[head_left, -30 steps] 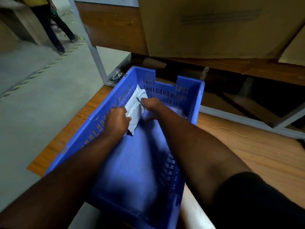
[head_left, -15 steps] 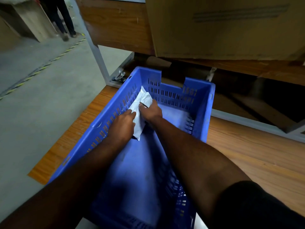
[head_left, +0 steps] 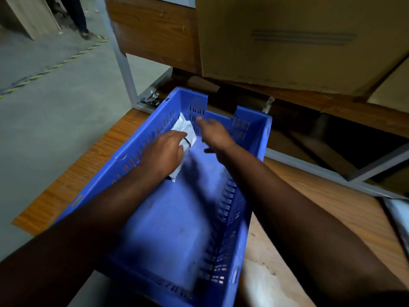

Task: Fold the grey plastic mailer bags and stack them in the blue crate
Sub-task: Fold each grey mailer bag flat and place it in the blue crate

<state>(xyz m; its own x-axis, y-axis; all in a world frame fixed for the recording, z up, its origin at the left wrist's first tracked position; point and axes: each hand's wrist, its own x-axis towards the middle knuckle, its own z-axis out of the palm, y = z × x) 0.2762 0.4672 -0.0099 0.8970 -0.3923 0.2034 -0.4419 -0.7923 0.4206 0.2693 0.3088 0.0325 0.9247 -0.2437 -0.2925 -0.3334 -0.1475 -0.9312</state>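
I see the blue slotted plastic crate [head_left: 141, 151] sitting on the brown wood-grain table [head_left: 73, 173], close to the table's far left corner, its long sides running away from me. Both bare forearms reach into it. The folded grey plastic mailer bag [head_left: 187, 129] lies in the crate's far left corner, leaning against the left wall, with its near end hidden under my left hand [head_left: 164, 151]. That hand lies palm down on the bag, fingers together and fairly straight, pressing on it; I cannot tell whether the thumb curls under the bag. My right hand [head_left: 213, 135] hovers just beside the bag, nearer the crate's far wall, fingers loosely spread and blurred, holding nothing and apart from the bag. The rest of the crate's floor shows bare blue. Beyond the far edge of the table, a large brown cardboard box [head_left: 298, 41] rests on a wooden shelf. A grey concrete floor [head_left: 55, 96] lies off the table's left edge.
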